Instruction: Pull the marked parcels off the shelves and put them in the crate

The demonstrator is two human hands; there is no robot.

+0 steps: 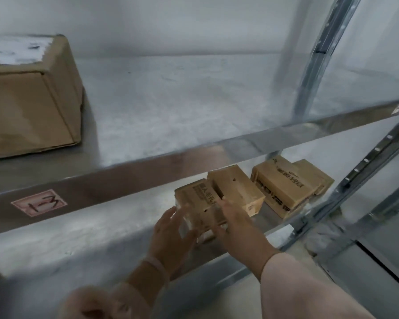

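Note:
A small brown cardboard parcel [199, 201] with dark print lies near the front of the lower metal shelf [83, 238]. My left hand [171, 236] lies against its left side with fingers spread and straight. My right hand [235, 224] lies against its right side, fingers straight. A second small parcel [237, 187] sits just behind it, touching. Two more printed parcels [286, 183] lie further right on the same shelf. No crate is in view.
A large brown box [30, 100] with a white label stands at the left of the upper shelf [171, 97]. The upper shelf's front beam carries a tag reading 1-3 [39, 202]. Steel uprights [318, 54] stand at the right.

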